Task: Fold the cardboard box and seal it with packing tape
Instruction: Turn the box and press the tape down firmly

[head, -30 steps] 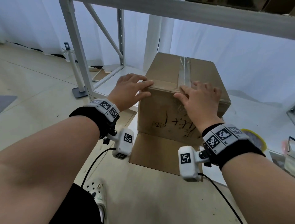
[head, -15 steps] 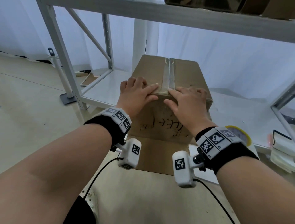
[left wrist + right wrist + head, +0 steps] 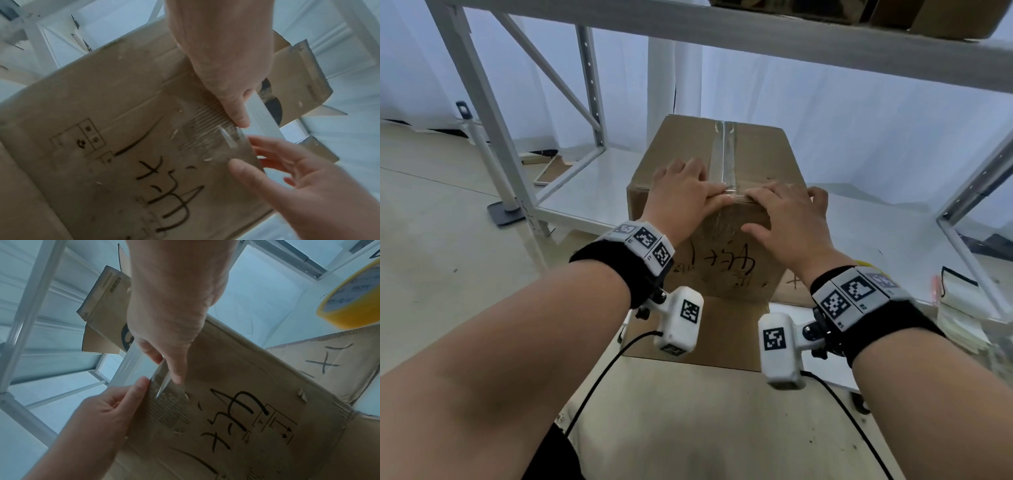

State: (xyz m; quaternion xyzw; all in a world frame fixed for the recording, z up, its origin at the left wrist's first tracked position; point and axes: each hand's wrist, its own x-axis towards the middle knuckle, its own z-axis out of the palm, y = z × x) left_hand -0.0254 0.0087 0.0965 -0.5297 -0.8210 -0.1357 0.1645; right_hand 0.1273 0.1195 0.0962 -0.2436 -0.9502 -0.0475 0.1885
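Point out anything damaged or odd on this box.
On the cardboard box, the front face below the clear tape is torn: the outer paper is peeled away beside the left thumb, baring corrugated ribs, with paper scraps around.

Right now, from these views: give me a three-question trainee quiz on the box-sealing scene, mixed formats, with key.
1. True or false: a strip of clear tape runs along the middle seam on top of the cardboard box.
2. Where do the left hand and right hand rest? A. on the shelf frame B. at the box's near top edge, either side of the tape C. on the tape roll
3. Fill in: the yellow tape roll lies to the box's ____ side.

Key: 1 true; 2 B; 3 right.
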